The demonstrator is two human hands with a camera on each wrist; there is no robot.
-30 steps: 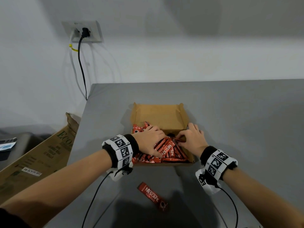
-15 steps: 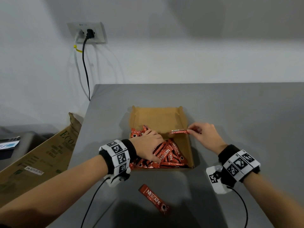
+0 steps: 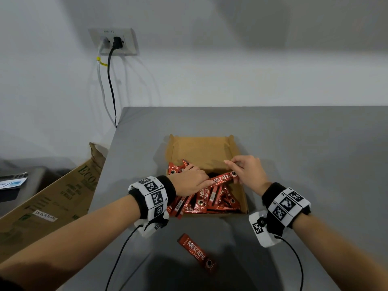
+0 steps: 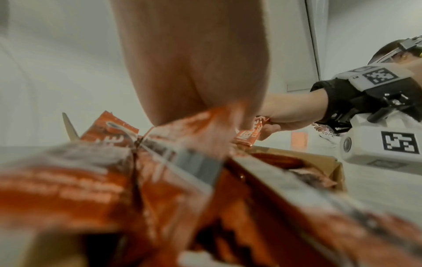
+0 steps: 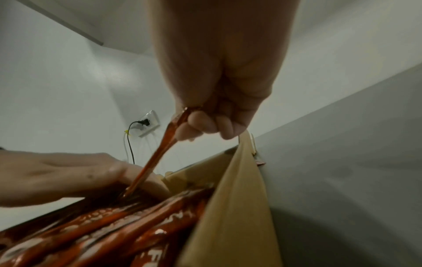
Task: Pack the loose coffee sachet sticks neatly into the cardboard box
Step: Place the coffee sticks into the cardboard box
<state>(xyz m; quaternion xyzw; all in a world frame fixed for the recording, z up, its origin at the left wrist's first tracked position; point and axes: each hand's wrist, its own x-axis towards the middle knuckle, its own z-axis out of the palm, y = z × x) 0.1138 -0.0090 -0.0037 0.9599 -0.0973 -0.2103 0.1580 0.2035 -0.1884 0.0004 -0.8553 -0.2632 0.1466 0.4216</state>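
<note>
On the grey worktop (image 3: 294, 154), the box (image 3: 201, 150) already holds most sticks in a jumble. My right hand (image 3: 249, 171) pinches one stick (image 3: 221, 179) above it; my left hand (image 3: 189, 181) presses the pile (image 3: 210, 203) flat. One stick (image 3: 196, 253) waits outside at six o'clock.

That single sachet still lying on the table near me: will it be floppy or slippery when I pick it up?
The loose sachet lies flat, so it probably needs pinching at an edge. Its wrapper looks glossy, so likely a bit slippery. The stick the right hand holds by one end stays fairly straight, suggesting only slight flex.
</note>
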